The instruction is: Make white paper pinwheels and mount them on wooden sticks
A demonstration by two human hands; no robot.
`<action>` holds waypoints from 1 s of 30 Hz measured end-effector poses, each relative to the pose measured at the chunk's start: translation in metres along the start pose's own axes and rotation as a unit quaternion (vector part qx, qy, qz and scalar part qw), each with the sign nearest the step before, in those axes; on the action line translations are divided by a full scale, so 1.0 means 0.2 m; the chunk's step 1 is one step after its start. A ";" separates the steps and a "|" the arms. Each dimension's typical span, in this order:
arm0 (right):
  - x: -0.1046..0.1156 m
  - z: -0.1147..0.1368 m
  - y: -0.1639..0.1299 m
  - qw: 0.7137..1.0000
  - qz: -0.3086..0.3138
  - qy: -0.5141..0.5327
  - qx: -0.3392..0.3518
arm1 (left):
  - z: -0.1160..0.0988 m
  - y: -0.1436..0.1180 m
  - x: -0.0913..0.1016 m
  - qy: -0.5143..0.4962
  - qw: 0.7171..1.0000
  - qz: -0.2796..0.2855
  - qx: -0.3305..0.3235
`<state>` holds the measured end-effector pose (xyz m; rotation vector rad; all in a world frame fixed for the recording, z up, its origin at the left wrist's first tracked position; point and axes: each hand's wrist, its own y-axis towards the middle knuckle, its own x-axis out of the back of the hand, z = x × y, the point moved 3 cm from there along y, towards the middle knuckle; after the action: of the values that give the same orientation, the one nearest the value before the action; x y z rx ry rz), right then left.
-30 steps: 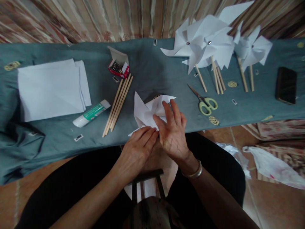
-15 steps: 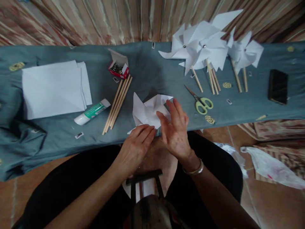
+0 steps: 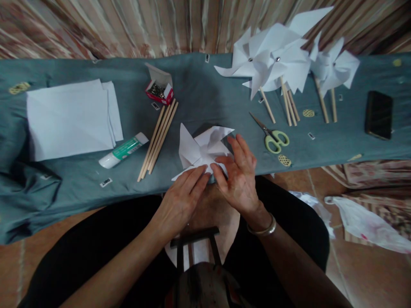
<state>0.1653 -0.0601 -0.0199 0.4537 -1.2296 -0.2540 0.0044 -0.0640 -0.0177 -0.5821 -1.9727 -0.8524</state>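
Your left hand (image 3: 180,199) lies flat, fingers together, on the near edge of the folded white paper pinwheel (image 3: 201,149) at the teal cloth-covered table's (image 3: 80,179) near edge. Your right hand (image 3: 239,177), fingers spread, presses the pinwheel's right side, just right of the left hand.

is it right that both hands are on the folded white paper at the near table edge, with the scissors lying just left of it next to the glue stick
Not quite. The head view shows both the left hand and right hand on the folded white paper, but the scissors lie to its right; the glue stick is on the left, beside the wooden sticks.
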 end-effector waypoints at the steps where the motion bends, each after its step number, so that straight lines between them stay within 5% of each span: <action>1: 0.00 0.00 0.00 1.000 0.003 0.009 -0.009 | 0.00 0.00 0.00 0.002 1.000 -0.003 -0.002; 14: -0.01 -0.01 0.01 0.992 0.031 0.102 -0.072 | -0.01 0.01 0.01 -0.007 1.000 -0.009 -0.008; 20: 0.01 -0.02 0.01 0.992 0.030 0.097 -0.069 | -0.02 0.00 0.14 -0.058 0.998 -0.028 -0.026; 25: 0.02 -0.02 0.01 0.994 0.024 0.094 -0.053 | 0.13 0.01 0.25 0.007 0.994 -0.085 0.065; 30: 0.01 -0.01 0.01 0.993 0.036 0.088 -0.064 | 0.29 0.04 0.19 -0.012 0.991 -0.050 0.125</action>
<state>0.1675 -0.0592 -0.0181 0.3127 -1.0474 -0.2241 -0.0398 -0.0130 -0.0043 -0.3503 -2.1046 -0.6455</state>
